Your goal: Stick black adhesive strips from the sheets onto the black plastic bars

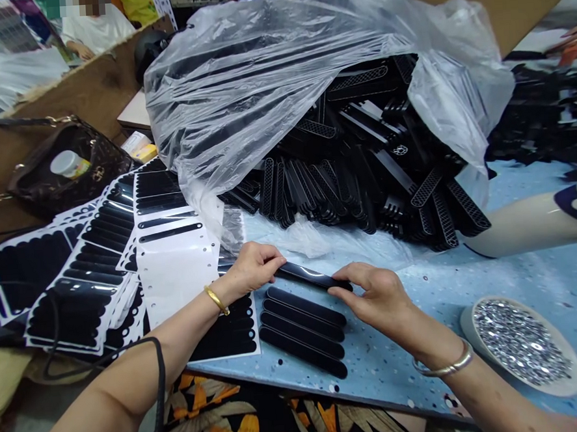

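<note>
A glossy black strip (309,273) is stretched between my two hands above the blue table. My left hand (258,266) pinches its left end, and my right hand (371,290) pinches its right end between thumb and fingers. Just below the strip, several matte black strips (303,332) lie side by side on the table. Left of them, partly under my left forearm, is a white backing sheet (177,268) with a few black strips at its top. Another sheet with black strips (234,330) lies below my left wrist.
A plastic bag (260,68) spills black comb-like parts (316,182) behind my hands. A bowl of small shiny pieces (521,342) and a white cylindrical object (528,224) stand right. Sheet stacks (74,307), a handbag (70,164) and a dark cable lie left. Another person (96,29) sits beyond.
</note>
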A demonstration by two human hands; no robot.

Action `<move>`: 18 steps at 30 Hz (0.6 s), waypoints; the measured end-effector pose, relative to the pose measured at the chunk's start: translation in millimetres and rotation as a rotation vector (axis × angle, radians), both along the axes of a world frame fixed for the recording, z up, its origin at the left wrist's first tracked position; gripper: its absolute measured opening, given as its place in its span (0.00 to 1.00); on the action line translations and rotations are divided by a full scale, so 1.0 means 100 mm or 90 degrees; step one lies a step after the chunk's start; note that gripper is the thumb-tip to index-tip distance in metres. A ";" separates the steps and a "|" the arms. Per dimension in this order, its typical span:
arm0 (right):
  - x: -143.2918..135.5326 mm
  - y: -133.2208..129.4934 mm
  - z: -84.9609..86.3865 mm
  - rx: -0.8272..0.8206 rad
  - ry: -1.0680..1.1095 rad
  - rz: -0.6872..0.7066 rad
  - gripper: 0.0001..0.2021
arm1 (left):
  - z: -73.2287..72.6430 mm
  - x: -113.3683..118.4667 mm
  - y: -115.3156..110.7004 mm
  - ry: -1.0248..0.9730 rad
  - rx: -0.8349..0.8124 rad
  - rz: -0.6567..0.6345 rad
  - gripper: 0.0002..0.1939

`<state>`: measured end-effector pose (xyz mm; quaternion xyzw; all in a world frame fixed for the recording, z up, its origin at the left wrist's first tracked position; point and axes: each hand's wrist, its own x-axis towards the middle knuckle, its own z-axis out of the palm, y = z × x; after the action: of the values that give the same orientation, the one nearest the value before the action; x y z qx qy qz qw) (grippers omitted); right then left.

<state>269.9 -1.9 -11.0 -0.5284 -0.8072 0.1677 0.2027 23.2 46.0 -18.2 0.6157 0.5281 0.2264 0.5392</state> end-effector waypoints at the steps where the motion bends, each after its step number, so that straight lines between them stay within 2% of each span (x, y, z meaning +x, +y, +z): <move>1: 0.00 0.00 0.00 -0.020 0.029 -0.011 0.03 | 0.00 -0.01 0.00 -0.003 0.012 -0.007 0.10; 5: 0.02 -0.02 -0.01 -0.058 0.132 -0.049 0.03 | 0.03 -0.02 0.00 -0.014 0.019 -0.015 0.10; 10: 0.02 -0.07 -0.08 -0.055 0.206 -0.060 0.06 | 0.02 -0.02 0.00 -0.013 0.029 -0.021 0.10; 18: 0.03 -0.15 -0.12 0.068 0.141 -0.013 0.08 | -0.02 -0.03 0.02 -0.013 0.047 -0.028 0.11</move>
<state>273.2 -16.5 -23.1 -0.5034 -0.7821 0.1798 0.3203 20.4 47.7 -19.8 0.6444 0.4999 0.2402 0.5264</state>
